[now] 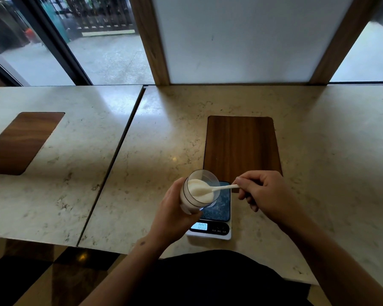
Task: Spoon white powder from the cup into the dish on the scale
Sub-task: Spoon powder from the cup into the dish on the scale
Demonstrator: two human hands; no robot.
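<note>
My left hand (173, 208) grips a clear plastic cup (197, 191) of white powder, tilted toward me and lifted over the left side of the scale (210, 228). My right hand (263, 191) pinches the handle of a white plastic spoon (221, 187), whose bowl is inside the cup's mouth, sunk in the powder. The scale is white with a dark glossy weighing surface (221, 206) and a lit display reading 0.00. I cannot make out a separate dish on the scale; the cup hides part of its top.
The scale sits near the front edge of a pale marble counter (164, 140). A wooden inlay panel (241, 146) lies just behind it, and another is at the far left. A seam splits the counter left of the cup. Windows and a white panel rise behind.
</note>
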